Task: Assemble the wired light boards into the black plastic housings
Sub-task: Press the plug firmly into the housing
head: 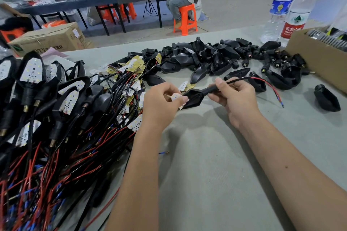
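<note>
So my left hand (161, 99) is pinching the light board (176, 97) at the mouth of the black housing (193, 97), and my right hand (234, 97) is curled round its stem, above the table (216, 155). The cardboard box (319, 58) on the right holds dark parts I can't make out.

An assembly workshop: piled black housings (221, 56), wired boards (129, 69), cartons (50, 37), workers at benches (97, 2).
</note>
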`<move>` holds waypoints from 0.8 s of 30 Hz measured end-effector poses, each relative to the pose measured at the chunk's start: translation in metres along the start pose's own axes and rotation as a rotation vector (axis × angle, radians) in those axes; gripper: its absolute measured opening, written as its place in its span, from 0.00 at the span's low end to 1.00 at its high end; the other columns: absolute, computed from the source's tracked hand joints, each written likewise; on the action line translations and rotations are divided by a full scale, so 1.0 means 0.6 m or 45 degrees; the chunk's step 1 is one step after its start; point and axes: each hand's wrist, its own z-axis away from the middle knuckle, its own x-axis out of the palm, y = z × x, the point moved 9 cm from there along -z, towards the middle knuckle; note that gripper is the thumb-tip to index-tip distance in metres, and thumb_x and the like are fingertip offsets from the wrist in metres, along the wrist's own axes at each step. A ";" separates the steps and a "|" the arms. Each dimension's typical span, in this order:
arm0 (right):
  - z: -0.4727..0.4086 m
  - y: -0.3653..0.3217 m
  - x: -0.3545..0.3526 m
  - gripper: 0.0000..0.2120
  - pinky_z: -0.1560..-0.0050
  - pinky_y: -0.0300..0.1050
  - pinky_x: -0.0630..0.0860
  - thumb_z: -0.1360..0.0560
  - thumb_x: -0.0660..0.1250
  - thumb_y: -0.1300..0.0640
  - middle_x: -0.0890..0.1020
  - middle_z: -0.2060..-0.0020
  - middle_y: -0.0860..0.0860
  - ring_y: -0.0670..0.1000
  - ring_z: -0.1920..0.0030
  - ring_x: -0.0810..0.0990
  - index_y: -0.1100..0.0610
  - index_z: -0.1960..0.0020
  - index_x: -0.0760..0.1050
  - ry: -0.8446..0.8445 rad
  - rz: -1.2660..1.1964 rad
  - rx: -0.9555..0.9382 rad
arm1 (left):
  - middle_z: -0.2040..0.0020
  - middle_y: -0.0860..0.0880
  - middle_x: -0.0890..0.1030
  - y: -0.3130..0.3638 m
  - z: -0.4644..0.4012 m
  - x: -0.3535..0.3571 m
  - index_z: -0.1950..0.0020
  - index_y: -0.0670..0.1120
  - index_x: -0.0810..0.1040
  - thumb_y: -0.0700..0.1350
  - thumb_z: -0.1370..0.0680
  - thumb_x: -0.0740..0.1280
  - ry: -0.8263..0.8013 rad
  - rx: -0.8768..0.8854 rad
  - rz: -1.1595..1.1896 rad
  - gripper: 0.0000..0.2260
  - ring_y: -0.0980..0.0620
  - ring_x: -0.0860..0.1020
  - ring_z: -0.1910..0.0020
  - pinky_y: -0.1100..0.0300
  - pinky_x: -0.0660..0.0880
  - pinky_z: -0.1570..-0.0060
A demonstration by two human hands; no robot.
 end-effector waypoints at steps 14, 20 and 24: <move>-0.010 -0.010 -0.027 0.07 0.54 0.46 0.85 0.23 0.75 0.63 0.77 0.58 0.62 0.55 0.56 0.88 0.63 0.57 0.78 0.158 0.052 -0.180 | 0.54 0.37 0.86 -0.062 0.011 0.014 0.48 0.35 0.83 0.34 0.25 0.75 0.197 -0.539 0.793 0.07 0.47 0.87 0.62 0.61 0.83 0.57; -0.008 -0.011 -0.018 0.09 0.62 0.45 0.83 0.20 0.72 0.59 0.84 0.61 0.59 0.62 0.58 0.88 0.59 0.56 0.75 0.084 0.015 -0.131 | 0.60 0.44 0.87 -0.063 0.009 0.020 0.43 0.34 0.80 0.33 0.23 0.73 0.148 -0.568 0.959 0.09 0.49 0.87 0.60 0.56 0.82 0.43; -0.009 -0.014 -0.013 0.09 0.65 0.42 0.82 0.18 0.69 0.56 0.85 0.58 0.58 0.62 0.57 0.88 0.59 0.55 0.75 0.007 -0.044 -0.076 | 0.59 0.45 0.86 -0.059 0.012 0.021 0.50 0.38 0.82 0.35 0.23 0.74 0.203 -0.540 0.936 0.04 0.51 0.84 0.62 0.62 0.83 0.50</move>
